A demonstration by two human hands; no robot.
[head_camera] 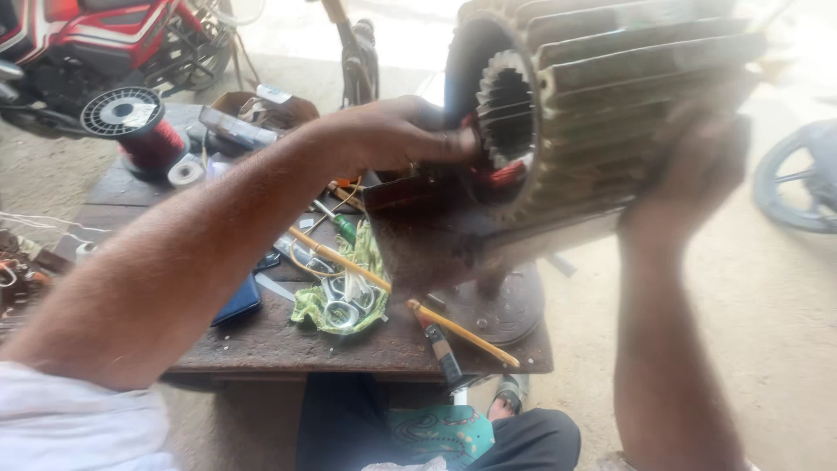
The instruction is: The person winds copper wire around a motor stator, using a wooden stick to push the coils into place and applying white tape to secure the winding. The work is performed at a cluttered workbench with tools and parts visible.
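The single head-worn camera looks steeply down and forward, close over the dark, worn wooden workbench [261, 344] and sandy ground beyond.

repair workshop | wire spool [131, 118] | cluttered workbench [349, 344] | motorcycle [96, 35]

Motor housing [610, 113] raised over the workbench's [261, 344] right edge, right hand [697, 166] behind its right side, left hand [392, 135] at its open left end. Wire spool [139, 126] at the far left corner, a motorcycle [96, 39] behind it. Cloth [344, 292] mid-bench. Rod [462, 331] toward the near right corner. Wheel [798, 174] on the ground, far right.
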